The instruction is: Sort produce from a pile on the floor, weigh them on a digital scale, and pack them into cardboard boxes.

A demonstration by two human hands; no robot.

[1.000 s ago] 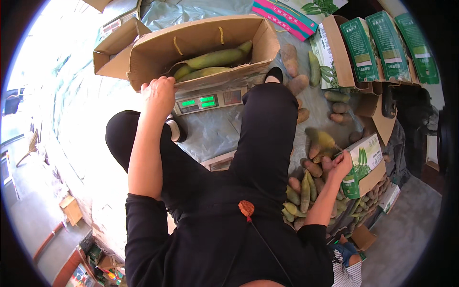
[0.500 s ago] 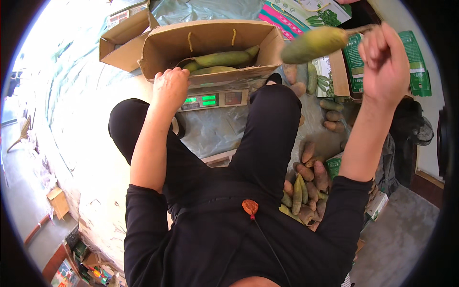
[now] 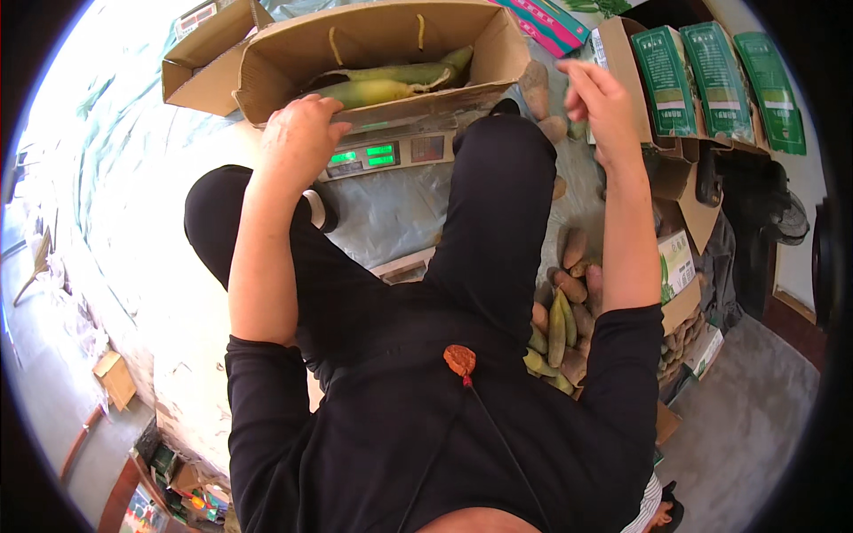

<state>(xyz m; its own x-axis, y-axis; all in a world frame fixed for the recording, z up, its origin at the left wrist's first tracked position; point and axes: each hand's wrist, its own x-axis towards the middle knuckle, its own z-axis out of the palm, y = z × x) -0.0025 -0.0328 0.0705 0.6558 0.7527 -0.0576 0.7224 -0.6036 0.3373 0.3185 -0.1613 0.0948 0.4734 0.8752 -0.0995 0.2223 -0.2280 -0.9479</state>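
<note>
A brown cardboard box with yellow cord handles stands open on a digital scale with a green-lit display. Inside lie long green radishes; the nearest radish has a thin root tail at its right end. My left hand grips the box's near rim at its left corner, fingers over the edge. To the right of the box, my right hand is raised with fingers apart and nothing in them.
Soil-covered radishes and cleaner green radishes lie piled right of my thigh. Green printed cartons stand at the far right. A smaller open carton sits left of the box. Plastic sheeting covers the floor.
The green radish that my right hand held by its root now lies in the box, released. My right hand has moved left and its fingers have opened. My left hand stays on the rim.
</note>
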